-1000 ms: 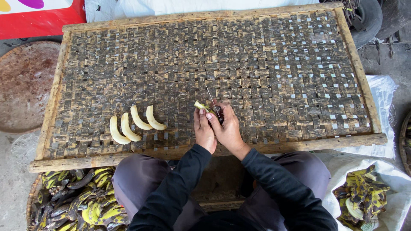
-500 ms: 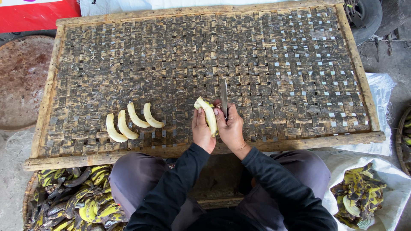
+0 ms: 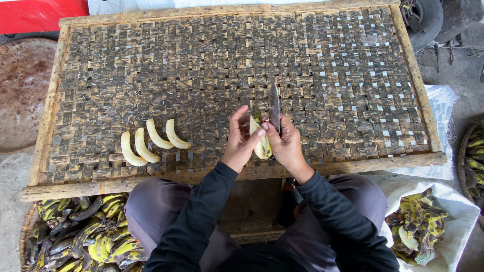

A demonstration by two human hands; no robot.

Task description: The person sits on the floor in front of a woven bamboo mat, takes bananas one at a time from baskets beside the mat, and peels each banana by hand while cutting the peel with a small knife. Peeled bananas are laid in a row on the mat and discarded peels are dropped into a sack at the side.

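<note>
A half-peeled banana [image 3: 262, 143] sits between a worker's hands near the front edge of a woven drying rack [image 3: 353, 95]. The left hand [image 3: 241, 141] cups the fruit with fingers partly spread, while the right hand [image 3: 287, 143] grips a knife [image 3: 274, 106], blade pointing away. Three peeled bananas [image 3: 151, 141] lie in a row to the left. A basket of unpeeled bananas [image 3: 85, 236] stands near left; discarded skins [image 3: 413, 224] fill a white sack near right. Peeling cleanly likely calls for a shallow cut, thumb clear of the edge.
</note>
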